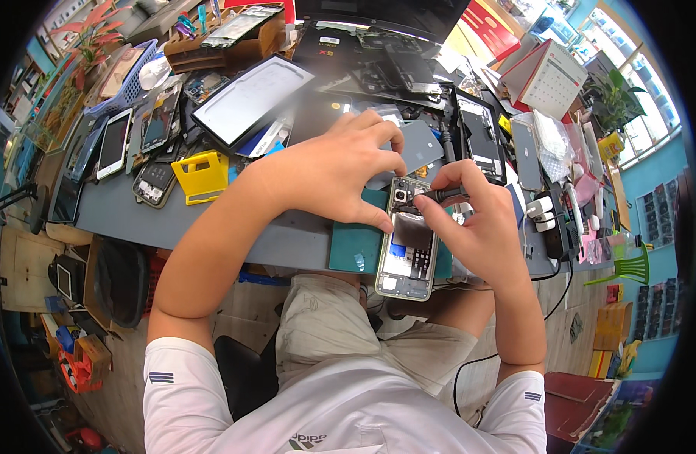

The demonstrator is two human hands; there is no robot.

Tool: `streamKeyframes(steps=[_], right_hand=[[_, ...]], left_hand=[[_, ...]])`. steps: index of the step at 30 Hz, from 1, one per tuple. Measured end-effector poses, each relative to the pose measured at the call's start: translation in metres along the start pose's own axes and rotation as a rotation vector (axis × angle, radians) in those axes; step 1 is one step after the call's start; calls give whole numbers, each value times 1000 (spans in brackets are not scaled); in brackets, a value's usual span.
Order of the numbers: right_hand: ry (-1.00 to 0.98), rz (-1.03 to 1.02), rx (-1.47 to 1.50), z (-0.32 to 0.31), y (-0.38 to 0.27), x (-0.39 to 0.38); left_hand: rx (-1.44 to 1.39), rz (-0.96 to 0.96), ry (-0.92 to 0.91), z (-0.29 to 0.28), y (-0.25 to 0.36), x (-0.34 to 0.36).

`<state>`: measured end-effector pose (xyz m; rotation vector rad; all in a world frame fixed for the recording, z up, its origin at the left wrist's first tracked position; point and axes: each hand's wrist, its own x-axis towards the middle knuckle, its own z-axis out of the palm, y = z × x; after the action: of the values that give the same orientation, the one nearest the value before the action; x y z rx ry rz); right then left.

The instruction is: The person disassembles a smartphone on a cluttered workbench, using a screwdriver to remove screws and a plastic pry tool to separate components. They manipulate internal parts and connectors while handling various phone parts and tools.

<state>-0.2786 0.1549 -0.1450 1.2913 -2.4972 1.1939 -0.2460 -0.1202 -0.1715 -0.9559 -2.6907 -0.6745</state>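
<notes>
An opened smartphone (pixel 408 261), its back off and inner parts bare, stands tilted at the table's near edge. My left hand (pixel 340 163) is arched over its upper left; the thumb presses the phone's left edge and the forefinger lies by its top corner. Pinched between the thumb and forefinger of my right hand (pixel 476 219) is a slim dark screwdriver-like tool (pixel 444 194), held sideways over the upper part of the phone, near the camera lenses. Its tip cannot be made out. Behind the phone's left side lies a green mat (pixel 355 246).
Phone parts and several phones crowd the grey table (pixel 287 234). A yellow stand (pixel 202 175) and a white phone (pixel 115 144) lie left. At the back sit a white-lined tray (pixel 249 102) and a laptop (pixel 378 19). A power strip (pixel 560 234) with cables is at right.
</notes>
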Motion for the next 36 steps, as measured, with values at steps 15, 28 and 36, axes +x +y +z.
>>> streamKeyframes(steps=[15,28,36], right_hand=[[-139,-87,-276,-1,-24,24],[-298,-164,-288,-7,-29,47],[-250,-249,-196,-5,-23,44]], left_hand=[[4,-10,-12,-1,1,1],[13,-11,-12,2,-1,2],[-18,-1,-15,2,-3,6]])
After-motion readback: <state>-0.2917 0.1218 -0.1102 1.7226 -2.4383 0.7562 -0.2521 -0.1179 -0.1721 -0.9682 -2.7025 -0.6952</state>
